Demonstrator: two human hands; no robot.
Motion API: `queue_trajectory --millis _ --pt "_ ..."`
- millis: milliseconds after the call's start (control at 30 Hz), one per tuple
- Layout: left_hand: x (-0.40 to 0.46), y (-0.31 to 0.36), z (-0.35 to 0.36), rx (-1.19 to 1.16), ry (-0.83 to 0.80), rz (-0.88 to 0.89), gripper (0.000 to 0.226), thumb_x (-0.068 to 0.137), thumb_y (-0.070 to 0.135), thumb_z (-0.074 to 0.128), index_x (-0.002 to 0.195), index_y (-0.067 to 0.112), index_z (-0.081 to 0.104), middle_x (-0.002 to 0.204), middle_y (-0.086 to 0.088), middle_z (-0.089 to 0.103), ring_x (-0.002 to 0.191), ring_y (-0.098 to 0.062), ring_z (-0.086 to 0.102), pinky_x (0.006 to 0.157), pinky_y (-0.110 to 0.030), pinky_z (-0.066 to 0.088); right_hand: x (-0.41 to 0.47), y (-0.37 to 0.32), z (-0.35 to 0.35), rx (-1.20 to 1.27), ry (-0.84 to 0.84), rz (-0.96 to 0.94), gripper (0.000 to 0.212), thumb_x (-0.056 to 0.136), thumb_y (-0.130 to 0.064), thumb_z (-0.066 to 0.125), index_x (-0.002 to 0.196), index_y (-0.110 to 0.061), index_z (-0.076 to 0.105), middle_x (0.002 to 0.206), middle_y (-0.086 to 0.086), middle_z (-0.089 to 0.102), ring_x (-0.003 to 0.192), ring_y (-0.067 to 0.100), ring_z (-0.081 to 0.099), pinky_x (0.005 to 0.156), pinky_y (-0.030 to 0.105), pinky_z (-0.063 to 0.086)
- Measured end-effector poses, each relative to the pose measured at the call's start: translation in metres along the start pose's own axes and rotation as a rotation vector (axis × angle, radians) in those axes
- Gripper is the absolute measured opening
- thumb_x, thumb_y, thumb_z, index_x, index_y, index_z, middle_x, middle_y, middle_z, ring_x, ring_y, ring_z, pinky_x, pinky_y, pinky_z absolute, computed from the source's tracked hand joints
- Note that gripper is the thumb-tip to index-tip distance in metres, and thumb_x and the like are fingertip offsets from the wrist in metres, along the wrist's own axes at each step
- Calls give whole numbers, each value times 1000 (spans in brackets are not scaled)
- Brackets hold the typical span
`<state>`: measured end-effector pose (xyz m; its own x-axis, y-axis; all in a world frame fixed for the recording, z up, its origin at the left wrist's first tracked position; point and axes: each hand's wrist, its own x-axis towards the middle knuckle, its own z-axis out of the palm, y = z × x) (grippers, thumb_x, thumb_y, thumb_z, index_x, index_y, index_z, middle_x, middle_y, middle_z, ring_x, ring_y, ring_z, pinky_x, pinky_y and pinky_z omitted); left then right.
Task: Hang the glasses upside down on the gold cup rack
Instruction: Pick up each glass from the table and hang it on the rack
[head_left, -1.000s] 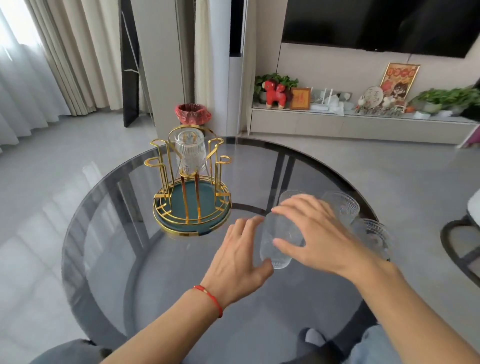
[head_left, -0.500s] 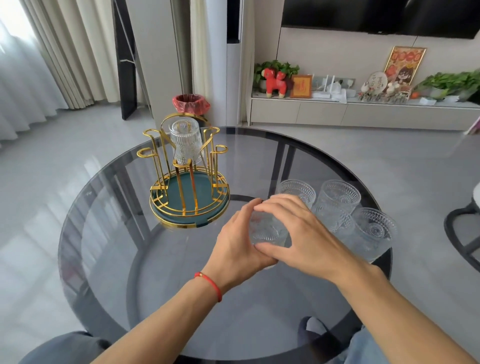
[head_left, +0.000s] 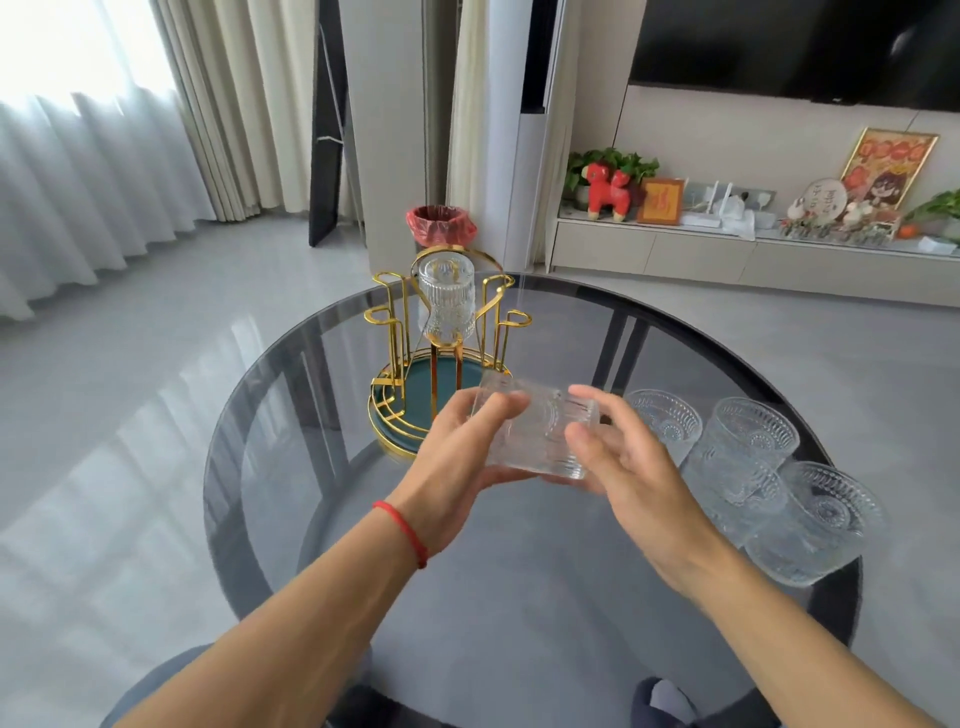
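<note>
Both hands, left hand (head_left: 457, 457) and right hand (head_left: 631, 467), have lifted the glass (head_left: 537, 434) off the worktop (head_left: 311, 467), tipped sideways (half-inverted), clamped between them at the gold rack's (head_left: 441, 364) 4 o'clock, ready for hanging.

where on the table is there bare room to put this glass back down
Bare glass table lies left of the gold rack and along the near edge, between the forearms. The right side is crowded: three upright glasses cluster there. Both hands hold a glass just in front of the rack.

Left hand (head_left: 457, 457) and right hand (head_left: 623, 467) curl inward, facing.
</note>
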<state>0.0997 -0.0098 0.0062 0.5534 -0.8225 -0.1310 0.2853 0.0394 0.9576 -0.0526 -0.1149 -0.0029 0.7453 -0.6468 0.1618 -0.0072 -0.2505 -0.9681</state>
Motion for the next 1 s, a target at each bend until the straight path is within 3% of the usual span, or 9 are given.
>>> queue_trajectory --millis 67,167,233,300,400,500,567,733,1000 --pt "1 1 -9 535 35 223 58 86 64 48 123 22 62 117 2 69 109 -16 63 90 -44 57 3 -8 -5 -26 72 -51 50 86 -52 72 133 -45 60 115 8 74 111 22 71 105 50 52" --pt "9 -5 -29 1039 119 360 69 94 65 24 139 21 53 120 -6 66 112 -26 55 95 -44 46 13 -24 -19 -93 227 -166 53 82 -45 80 132 -42 64 117 -1 71 113 24 68 98 38 55" --pt "16 -11 -44 1299 132 280 58 96 56 38 142 22 45 124 -7 58 116 -29 49 93 -44 48 27 -39 -28 -89 334 -237 49 82 -41 81 129 -40 67 108 -11 70 105 18 68 93 32 55" --pt "21 -16 -55 1517 98 211 57 92 45 54 143 22 43 132 -8 50 121 -29 44 93 -45 52 49 -58 -32 -32 414 -272 51 81 -44 80 129 -39 67 111 -6 69 106 17 66 97 34 52" --pt "27 -19 -63 1568 77 198 53 91 40 56 140 22 47 139 -8 45 129 -29 41 97 -48 51 97 -94 -25 95 433 -316 52 82 -34 80 132 -32 66 128 15 70 119 27 68 103 46 55" --pt "29 -21 -64 1601 52 187 54 93 39 55 144 23 45 144 -7 45 133 -28 39 100 -49 46 148 -128 2 77 347 -339 60 80 -32 81 137 -24 61 121 6 73 108 19 74 89 42 62" --pt "30 -24 -63 1645 46 191 54 94 39 54 145 23 45 143 -7 47 133 -28 39 99 -47 46 178 -143 28 -48 279 -324 60 78 -38 82 134 -27 62 116 -1 72 103 15 74 84 39 64" --pt "29 -27 -62 1665 74 197 51 93 38 52 141 21 47 135 -9 50 127 -30 41 94 -47 47 224 -148 87 -377 141 -282 62 70 -55 79 126 -31 67 126 -1 66 118 23 63 96 48 57" --pt "28 -27 -61 1663 65 183 54 93 38 52 143 19 45 133 -12 51 128 -32 40 92 -49 47 251 -123 118 -679 34 -260 70 68 -60 80 130 -31 66 124 -5 64 115 18 57 85 31 41"
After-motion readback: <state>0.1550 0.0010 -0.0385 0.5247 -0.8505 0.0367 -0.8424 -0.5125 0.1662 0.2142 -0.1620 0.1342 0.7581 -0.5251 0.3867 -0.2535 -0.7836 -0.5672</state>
